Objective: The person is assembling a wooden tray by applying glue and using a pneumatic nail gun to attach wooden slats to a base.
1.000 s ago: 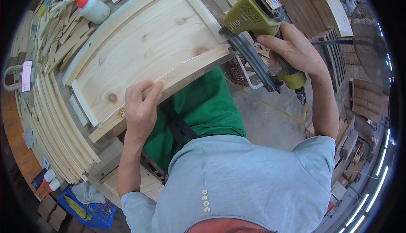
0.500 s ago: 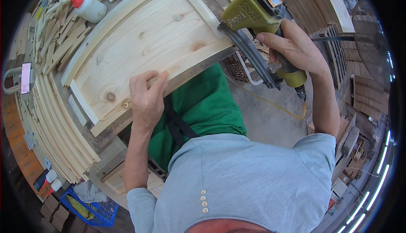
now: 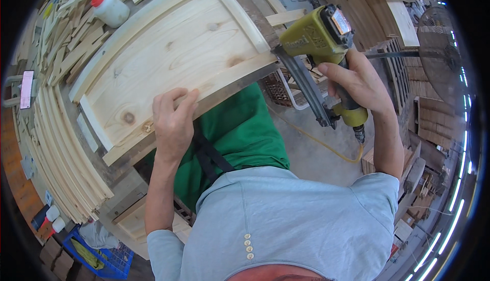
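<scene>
A pale wooden panel with a curved far edge and a raised frame lies before me on the bench. Along its near edge runs a straight wooden strip. My left hand grips this strip near its middle, thumb and fingers bent over the wood. In my right hand is a yellow-green nail gun, my fingers wrapped round its dark handle. Its nose is at the strip's right end; whether it touches the wood I cannot tell. An air hose is coupled below the handle.
A white glue bottle with a red nozzle rests on a heap of wood offcuts. Long curved strips are stacked at the left. A blue crate stands lower left, a fan at the far right.
The nail gun's nose has come nearer to me, along the panel's right side to the near strip's end. My left hand keeps its hold on the strip.
</scene>
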The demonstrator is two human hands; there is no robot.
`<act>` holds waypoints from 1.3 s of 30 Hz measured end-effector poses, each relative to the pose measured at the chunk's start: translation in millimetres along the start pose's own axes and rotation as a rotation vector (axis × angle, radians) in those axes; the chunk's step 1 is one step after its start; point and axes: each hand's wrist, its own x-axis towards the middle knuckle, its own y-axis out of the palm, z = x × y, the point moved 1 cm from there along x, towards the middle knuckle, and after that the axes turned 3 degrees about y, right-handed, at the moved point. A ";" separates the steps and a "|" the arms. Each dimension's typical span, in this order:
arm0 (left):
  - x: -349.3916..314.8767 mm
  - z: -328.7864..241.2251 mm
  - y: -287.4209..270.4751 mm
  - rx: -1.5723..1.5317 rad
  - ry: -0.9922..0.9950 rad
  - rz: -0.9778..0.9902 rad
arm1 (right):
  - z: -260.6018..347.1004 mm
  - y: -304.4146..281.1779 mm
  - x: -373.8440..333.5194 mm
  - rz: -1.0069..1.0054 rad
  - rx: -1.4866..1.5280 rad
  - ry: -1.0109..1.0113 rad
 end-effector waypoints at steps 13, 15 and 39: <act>2.3 -2.1 2.0 -0.014 -0.013 0.014 | -3.6 -1.2 6.0 0.018 -0.112 -0.017; 1.3 -0.8 3.4 -0.016 -0.017 0.011 | -3.2 -1.4 6.1 0.013 -0.130 -0.023; -45.0 89.4 -107.2 0.578 -0.492 -0.188 | -7.4 3.4 2.9 -0.024 0.021 0.027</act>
